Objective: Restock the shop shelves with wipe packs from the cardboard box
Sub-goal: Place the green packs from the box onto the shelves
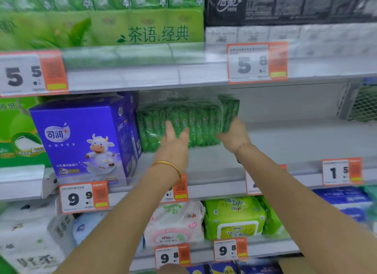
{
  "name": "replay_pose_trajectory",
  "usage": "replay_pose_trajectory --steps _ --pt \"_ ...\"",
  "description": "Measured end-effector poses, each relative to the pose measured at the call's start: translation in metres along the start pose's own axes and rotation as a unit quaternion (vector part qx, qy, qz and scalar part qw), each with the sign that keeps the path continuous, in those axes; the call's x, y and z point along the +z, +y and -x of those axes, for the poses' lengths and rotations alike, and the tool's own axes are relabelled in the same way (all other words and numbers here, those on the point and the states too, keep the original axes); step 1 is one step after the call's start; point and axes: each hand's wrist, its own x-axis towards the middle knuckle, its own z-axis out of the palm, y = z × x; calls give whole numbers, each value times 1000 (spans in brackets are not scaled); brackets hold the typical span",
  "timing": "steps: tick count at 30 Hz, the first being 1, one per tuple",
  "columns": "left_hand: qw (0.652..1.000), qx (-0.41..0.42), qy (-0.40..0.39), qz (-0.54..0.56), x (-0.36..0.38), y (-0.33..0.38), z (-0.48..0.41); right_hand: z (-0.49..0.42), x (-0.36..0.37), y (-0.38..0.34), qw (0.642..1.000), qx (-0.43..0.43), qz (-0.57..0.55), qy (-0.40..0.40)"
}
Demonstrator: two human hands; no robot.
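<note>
A row of green wipe packs [195, 122] is standing on the middle shelf [295, 139], set back from its near lip, and both arms are reaching up and away from the camera to meet it. The row is running left to right along the shelf, while each pack in it is standing on edge with its long side roughly upright. Its left end is sitting just beside a purple carton [81, 135] printed with a cartoon cow, so that side is closed off. To the right the shelf is lying bare as far as the wire mesh [363, 104]. The left hand [175, 143], with a gold bangle [169, 165] on its wrist, is lying spread against the near face of the row towards its left half, fingers straight and pointing up, pressing rather than gripping. The right hand [234, 136] is at the row's right end, thumb in front and fingers wrapping round the end pack [230, 108], which is leaning slightly out of line with the others; motion blur is hiding the fingertips. The right hand is therefore the nearer one to the open side, and any squaring up would seem to call for pushing that end pack leftwards towards the carton while the flat left hand is steadying the face. The cardboard box is not showing in this view.
</note>
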Motion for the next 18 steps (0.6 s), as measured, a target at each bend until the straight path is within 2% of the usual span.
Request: replay_pose_trajectory --steps 2,4,7,11,14,18 --pt "997 66 40 27 9 28 28 47 -32 14 997 -70 -30 12" --pt "988 129 68 58 23 58 59 97 -60 36 991 -96 -87 29" --pt "972 211 19 100 61 99 108 162 -89 90 993 -78 -73 43" --pt "957 237 -160 47 142 131 153 215 -110 200 997 59 44 1" --pt "923 264 -281 -4 210 144 172 244 -122 289 971 204 120 -46" --pt "873 304 -381 -25 273 154 186 271 -129 364 921 307 222 -90"
